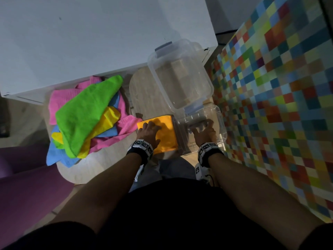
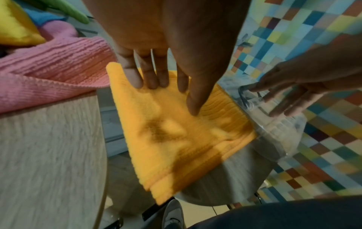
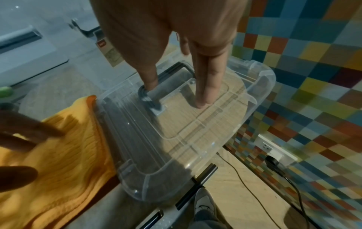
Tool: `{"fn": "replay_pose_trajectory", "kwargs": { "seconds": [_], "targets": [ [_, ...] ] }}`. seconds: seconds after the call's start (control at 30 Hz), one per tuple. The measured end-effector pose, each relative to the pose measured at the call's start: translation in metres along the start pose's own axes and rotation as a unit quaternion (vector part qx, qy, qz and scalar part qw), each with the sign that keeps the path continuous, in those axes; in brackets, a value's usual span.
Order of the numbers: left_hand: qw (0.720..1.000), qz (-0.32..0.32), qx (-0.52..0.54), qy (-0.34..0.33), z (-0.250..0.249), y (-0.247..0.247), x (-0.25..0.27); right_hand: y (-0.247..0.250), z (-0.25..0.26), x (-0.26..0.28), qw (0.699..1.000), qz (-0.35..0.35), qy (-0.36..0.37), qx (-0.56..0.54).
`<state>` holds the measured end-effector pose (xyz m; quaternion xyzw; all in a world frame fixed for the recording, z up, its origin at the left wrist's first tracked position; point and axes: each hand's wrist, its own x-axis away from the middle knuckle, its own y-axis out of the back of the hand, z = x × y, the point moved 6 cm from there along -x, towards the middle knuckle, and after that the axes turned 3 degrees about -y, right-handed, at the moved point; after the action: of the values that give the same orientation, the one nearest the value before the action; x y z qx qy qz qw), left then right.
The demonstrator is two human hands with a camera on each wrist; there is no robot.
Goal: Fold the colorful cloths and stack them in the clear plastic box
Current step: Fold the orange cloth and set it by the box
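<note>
The folded orange cloth (image 1: 164,134) lies flat on the wooden table (image 1: 100,165), its right edge touching the clear lid (image 1: 201,134). The left hand (image 1: 148,131) rests on this cloth, fingers straight, gripping nothing. The right hand (image 1: 204,132) is extended over the lid, fingers straight; the right wrist view alone shows its thumb at the lid's grey handle (image 3: 151,100). One clear plastic box (image 1: 180,74) stands beyond the cloth. One pile of unfolded cloths (image 1: 86,116) lies left of it: pink, green, yellow, blue.
</note>
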<state>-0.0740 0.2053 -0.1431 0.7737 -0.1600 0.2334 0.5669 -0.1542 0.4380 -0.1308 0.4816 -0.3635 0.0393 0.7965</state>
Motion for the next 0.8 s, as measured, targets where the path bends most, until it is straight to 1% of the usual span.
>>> {"fn": "replay_pose_trajectory", "kwargs": {
  "seconds": [0.07,0.1,0.17,0.23,0.37,0.47,0.53,0.57,0.6,0.63,0.67,0.7,0.73,0.77,0.8],
  "targets": [
    [1.000,-0.005,-0.029,-0.009,-0.003,0.002,0.000,-0.003,0.005,-0.001,0.996,0.015,0.007,0.090],
    [0.999,-0.002,-0.037,-0.017,-0.006,0.002,-0.001,-0.006,0.006,-0.002,0.993,0.023,-0.001,0.119],
    [0.998,0.016,-0.044,-0.031,-0.011,-0.002,-0.002,-0.010,0.007,-0.001,0.989,0.034,-0.012,0.147],
    [0.998,0.033,-0.051,-0.030,-0.014,-0.005,-0.002,-0.013,0.008,-0.002,0.985,0.025,0.008,0.169],
    [0.997,0.032,-0.062,-0.023,-0.016,-0.005,-0.002,-0.016,0.000,-0.005,0.983,0.033,0.015,0.180],
    [0.997,0.028,-0.065,-0.032,-0.015,-0.007,-0.002,-0.016,-0.003,-0.006,0.983,0.044,0.018,0.175],
    [0.996,0.054,-0.062,-0.046,-0.013,-0.016,-0.001,-0.015,-0.003,-0.006,0.984,0.046,0.017,0.170],
    [0.995,0.067,-0.061,-0.052,-0.012,-0.019,0.000,-0.013,-0.002,-0.008,0.985,0.037,0.017,0.170],
    [0.994,0.070,-0.056,-0.057,-0.011,-0.020,0.002,-0.007,0.003,-0.005,0.986,0.014,0.021,0.168],
    [0.995,0.062,-0.045,-0.057,-0.011,-0.017,0.004,-0.003,0.009,-0.003,0.986,-0.020,0.047,0.159],
    [0.998,0.043,-0.024,-0.050,-0.010,-0.012,0.004,0.006,0.020,0.002,0.987,-0.059,0.074,0.127],
    [0.999,0.018,0.017,-0.030,-0.009,-0.003,0.005,0.014,0.030,0.003,0.987,-0.102,0.102,0.076],
    [0.997,-0.021,0.079,0.002,-0.006,0.008,0.003,0.021,0.038,0.003,0.988,-0.120,0.098,0.016],
    [0.984,-0.072,0.158,0.043,-0.001,0.022,0.000,0.027,0.045,0.000,0.984,-0.141,0.099,-0.041],
    [0.957,-0.122,0.252,0.079,0.004,0.034,-0.006,0.036,0.054,-0.001,0.984,-0.140,0.079,-0.078]
  ]
}}
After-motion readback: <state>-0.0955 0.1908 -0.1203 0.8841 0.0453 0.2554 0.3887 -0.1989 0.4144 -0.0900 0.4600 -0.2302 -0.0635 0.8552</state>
